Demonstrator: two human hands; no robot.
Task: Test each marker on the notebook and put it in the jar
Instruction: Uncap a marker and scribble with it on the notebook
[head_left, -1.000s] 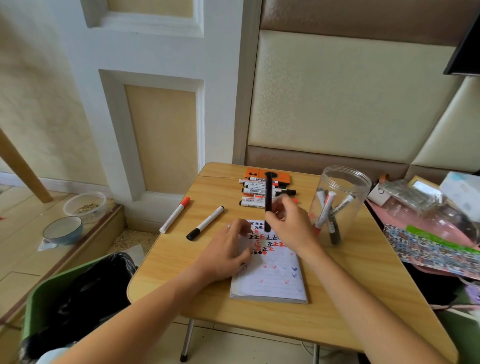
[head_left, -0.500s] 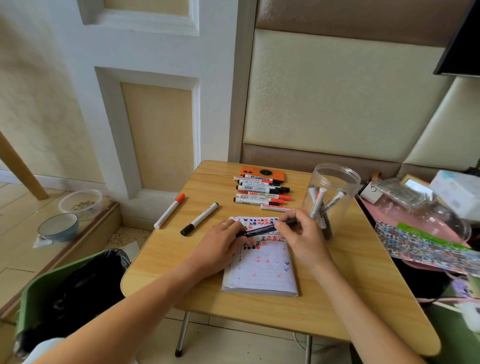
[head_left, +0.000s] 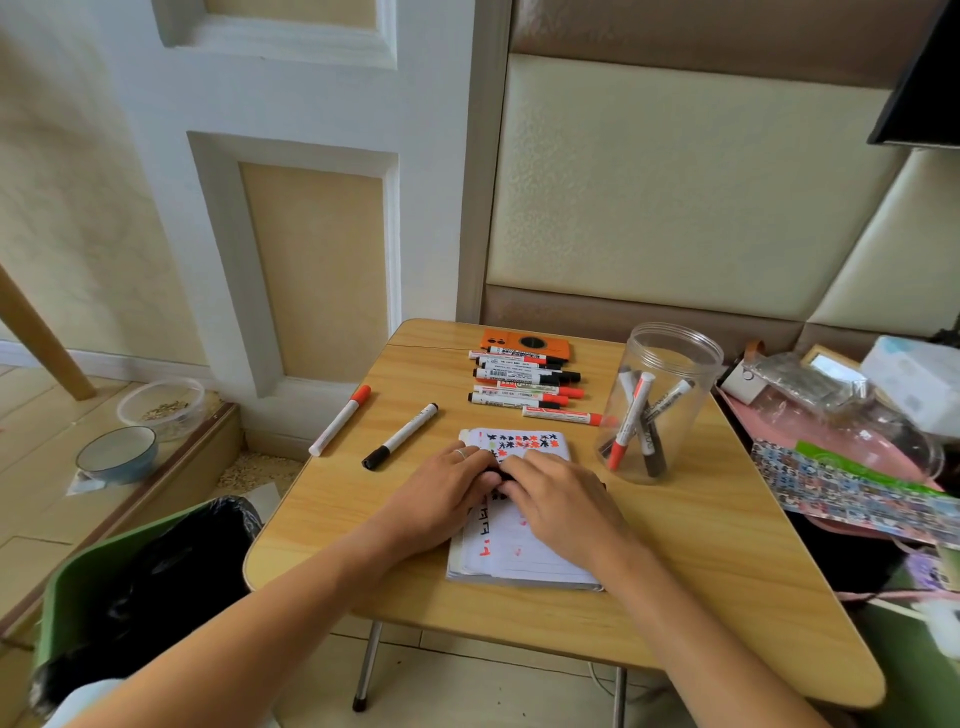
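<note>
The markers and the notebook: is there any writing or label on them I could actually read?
None reads clearly.
Row of markers: printed labels and a barcode, too small to read.
Markers in the jar: print blurred.
Notebook: hand-drawn black and red test marks, not legible words.

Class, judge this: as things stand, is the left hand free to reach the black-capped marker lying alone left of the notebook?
Probably not yet: the left hand helps hold a black marker. The path to the black-capped marker looks open.
</note>
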